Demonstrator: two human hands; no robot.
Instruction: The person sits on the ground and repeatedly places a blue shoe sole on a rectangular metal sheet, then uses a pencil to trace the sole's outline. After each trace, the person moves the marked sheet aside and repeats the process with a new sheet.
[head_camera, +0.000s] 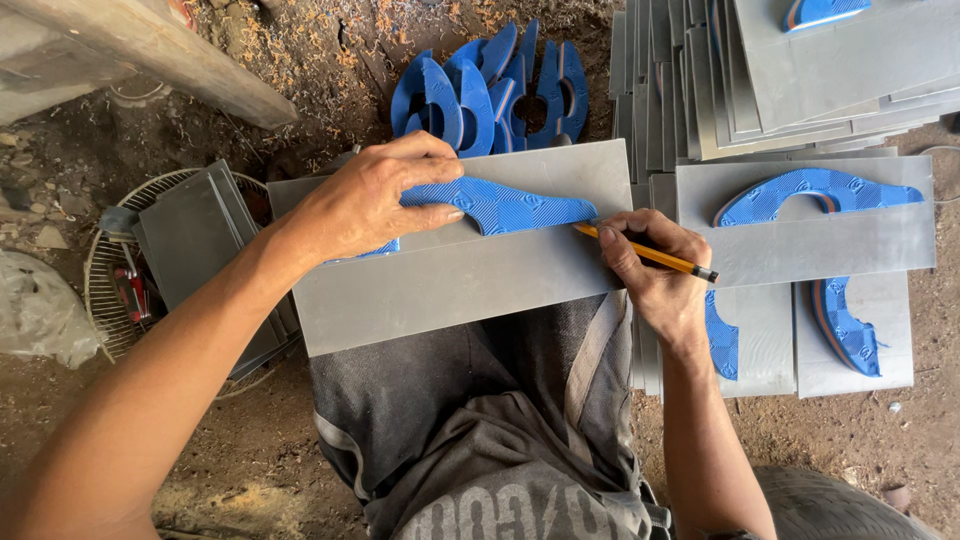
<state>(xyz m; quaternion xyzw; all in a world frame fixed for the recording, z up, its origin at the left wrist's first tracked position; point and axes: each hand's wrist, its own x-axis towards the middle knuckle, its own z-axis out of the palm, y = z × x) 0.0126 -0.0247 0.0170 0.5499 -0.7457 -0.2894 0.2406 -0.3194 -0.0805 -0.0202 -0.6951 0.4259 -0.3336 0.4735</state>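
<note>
On lap, mid-trace: L hand (365, 205) pressing blue sole-shaped template (497, 207) flat on grey sheet (450, 285), R hand (655, 270) gripping yellow pencil (645, 254), tip at template's right end.
Prob needs w/ next stroke: keeping template pinned, no slip, pencil tight to edge. More blue pieces (495, 85) + grey sheet stacks (800, 80) nearby.

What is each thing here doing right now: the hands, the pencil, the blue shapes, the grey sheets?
left hand: pressing the blue handle piece flat
blue handle piece: lying on the grey sheet
grey sheet: resting across the lap
right hand: gripping the pencil
pencil: tip at the piece's end
blue pile: heaped on the ground
</note>
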